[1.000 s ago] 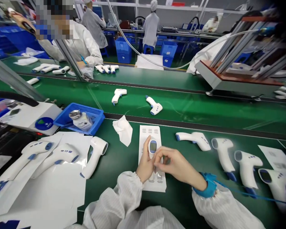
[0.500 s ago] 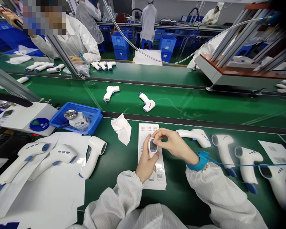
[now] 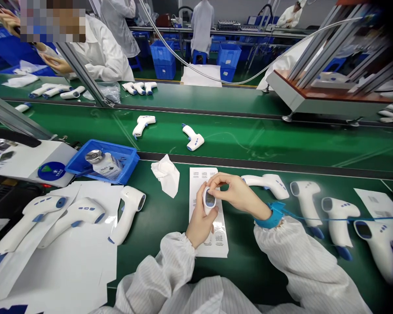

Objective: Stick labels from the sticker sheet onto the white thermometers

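The right hand has risen to the thermometer, fingers bent, grip unclear. The left hand clasps it.

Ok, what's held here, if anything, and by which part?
The left hand holds a white device by its sides, around the screen. The right hand has fingertips at the screen's upper edge; whether they pinch anything is unclear.

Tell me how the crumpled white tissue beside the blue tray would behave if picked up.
The white tissue would probably hang floppy, since it lies in soft, irregular folds. It is likely light for its size, as it looks like a thin sheet. With its uneven, creased shape, it seems unlikely to roll.
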Motion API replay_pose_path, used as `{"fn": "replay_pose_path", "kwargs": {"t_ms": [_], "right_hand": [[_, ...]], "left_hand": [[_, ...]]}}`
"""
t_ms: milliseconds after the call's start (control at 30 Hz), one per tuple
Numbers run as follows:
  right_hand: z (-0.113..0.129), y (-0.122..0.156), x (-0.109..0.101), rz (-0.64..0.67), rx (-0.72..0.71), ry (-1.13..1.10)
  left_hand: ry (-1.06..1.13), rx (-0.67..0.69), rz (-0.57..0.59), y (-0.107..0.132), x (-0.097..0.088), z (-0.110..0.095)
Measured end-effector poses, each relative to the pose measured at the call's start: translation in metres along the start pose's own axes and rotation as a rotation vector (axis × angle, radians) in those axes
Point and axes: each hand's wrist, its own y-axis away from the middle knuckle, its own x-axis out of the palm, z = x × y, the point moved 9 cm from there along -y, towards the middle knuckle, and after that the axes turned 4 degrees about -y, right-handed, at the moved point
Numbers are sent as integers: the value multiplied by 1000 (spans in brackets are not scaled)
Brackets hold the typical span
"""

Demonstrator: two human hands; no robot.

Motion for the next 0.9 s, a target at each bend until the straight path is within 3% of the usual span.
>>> {"fn": "replay_pose_path", "kwargs": {"t_ms": [267, 367, 500, 900], "right_hand": [[-1, 1, 1, 26, 9, -2], [-1, 0, 1, 27, 6, 9], [0, -1, 1, 22, -3, 15], [1, 0, 0, -28, -16, 68]], "left_hand": [[91, 22, 44, 3, 1, -5], [132, -32, 46, 4, 0, -2], [110, -92, 31, 3, 0, 4], [85, -73, -9, 2, -1, 6]]}}
